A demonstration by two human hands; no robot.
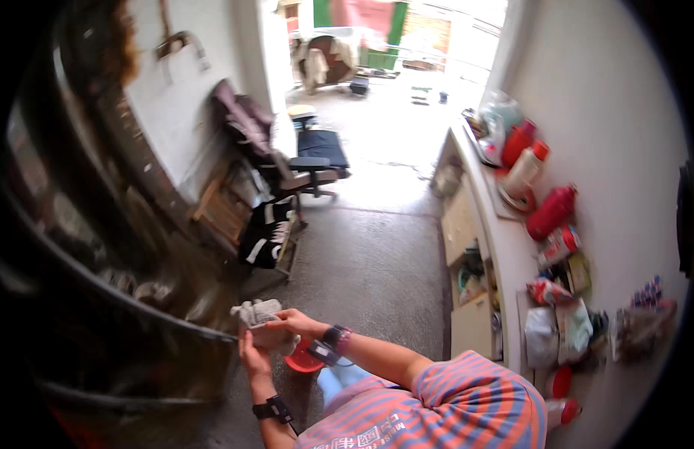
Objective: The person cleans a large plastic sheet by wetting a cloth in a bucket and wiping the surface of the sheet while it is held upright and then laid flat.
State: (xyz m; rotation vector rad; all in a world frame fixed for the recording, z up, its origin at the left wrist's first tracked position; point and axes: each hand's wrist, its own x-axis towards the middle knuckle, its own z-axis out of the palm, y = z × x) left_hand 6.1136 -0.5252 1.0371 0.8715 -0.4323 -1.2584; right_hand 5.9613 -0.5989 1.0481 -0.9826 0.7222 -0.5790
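A light grey, bunched-up cloth (pixel 264 331) is held in front of me, near the dark curved edge on the left. My left hand (pixel 255 356) grips its lower side with the fingers pointing up. Over its right side, my right hand (pixel 296 324) closes with the thumb and fingers. Both wrists wear black bands with small devices. Below and to the right of the cloth, a red plastic basin (pixel 303 361) stands on the floor, partly covered by my right wrist and the cloth.
A white counter (pixel 495 224) along the right wall carries thermos flasks (pixel 553 212), bags and packets. On the left stand an office chair (pixel 319 163), a wooden chair (pixel 222 210) and black-and-white fabric (pixel 267 236). A large, blurred dark object with a curved rim (pixel 128 303) fills the near left.
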